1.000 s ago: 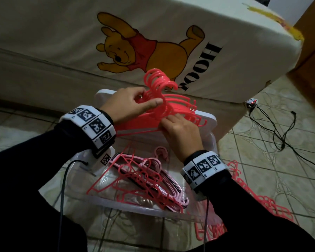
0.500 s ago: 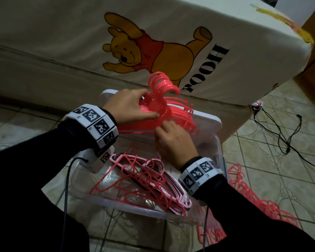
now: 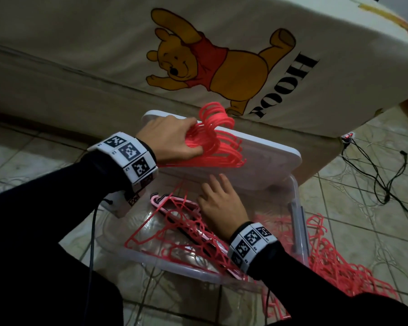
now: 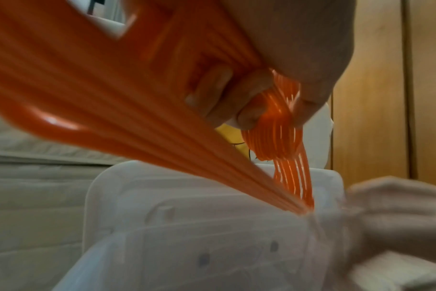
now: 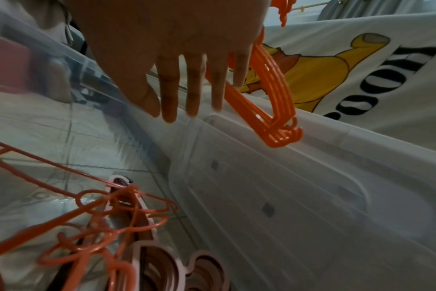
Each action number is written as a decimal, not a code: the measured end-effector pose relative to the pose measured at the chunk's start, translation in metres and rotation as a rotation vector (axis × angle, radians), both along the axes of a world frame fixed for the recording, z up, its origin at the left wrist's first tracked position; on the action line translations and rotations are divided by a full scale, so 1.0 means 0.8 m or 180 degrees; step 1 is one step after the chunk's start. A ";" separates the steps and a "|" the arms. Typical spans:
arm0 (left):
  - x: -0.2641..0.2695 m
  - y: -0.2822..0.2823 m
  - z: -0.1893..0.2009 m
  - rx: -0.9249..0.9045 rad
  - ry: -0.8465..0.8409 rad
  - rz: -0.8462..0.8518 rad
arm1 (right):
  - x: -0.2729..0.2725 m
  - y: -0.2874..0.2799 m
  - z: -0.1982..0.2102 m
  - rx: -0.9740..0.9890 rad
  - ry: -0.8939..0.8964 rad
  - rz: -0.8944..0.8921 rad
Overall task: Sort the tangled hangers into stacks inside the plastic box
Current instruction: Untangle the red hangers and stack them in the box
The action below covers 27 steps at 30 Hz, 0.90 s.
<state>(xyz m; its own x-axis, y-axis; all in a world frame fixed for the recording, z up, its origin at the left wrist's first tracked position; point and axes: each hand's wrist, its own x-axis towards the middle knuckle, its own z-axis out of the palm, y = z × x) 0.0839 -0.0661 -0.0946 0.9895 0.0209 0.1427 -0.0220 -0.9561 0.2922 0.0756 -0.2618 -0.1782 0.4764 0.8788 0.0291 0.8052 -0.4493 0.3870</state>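
Note:
My left hand [image 3: 174, 140] grips a stack of several red hangers [image 3: 218, 147] near their hooks, held over the white lid [image 3: 269, 165] at the far end of the clear plastic box [image 3: 297, 208]. In the left wrist view my fingers [image 4: 249, 102] curl round the bundle [image 4: 137, 126]. My right hand [image 3: 218, 203] hovers inside the box with straight, spread fingers [image 5: 192, 94], holding nothing. Below it lie thin red hangers [image 3: 174, 231] tangled over a stack of pink hangers [image 3: 160, 200].
A tangled heap of red hangers [image 3: 339, 262] lies on the tiled floor right of the box. A bed with a cartoon bear sheet [image 3: 210, 67] stands behind the box. Black cables [image 3: 382, 175] trail over the floor at the right.
My right hand let go of the red bundle and dropped down into the box, fingers now spread. The left hand keeps the bundle, lowered slightly onto the lid.

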 end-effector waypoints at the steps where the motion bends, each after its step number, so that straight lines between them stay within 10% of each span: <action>1: 0.000 0.000 0.001 -0.0048 -0.0011 0.0042 | -0.002 0.003 -0.002 -0.0167 0.0160 -0.0016; 5: 0.002 0.001 0.006 -0.0293 0.0008 0.0067 | -0.009 0.003 -0.018 -0.0762 0.1332 -0.0082; 11: 0.001 -0.007 0.006 -0.0425 -0.0092 -0.0115 | -0.016 0.004 -0.062 -0.1393 0.1246 0.0122; 27: 0.000 -0.012 0.017 -0.0823 -0.0264 -0.0057 | 0.082 -0.045 0.005 -0.0409 0.1948 -0.1432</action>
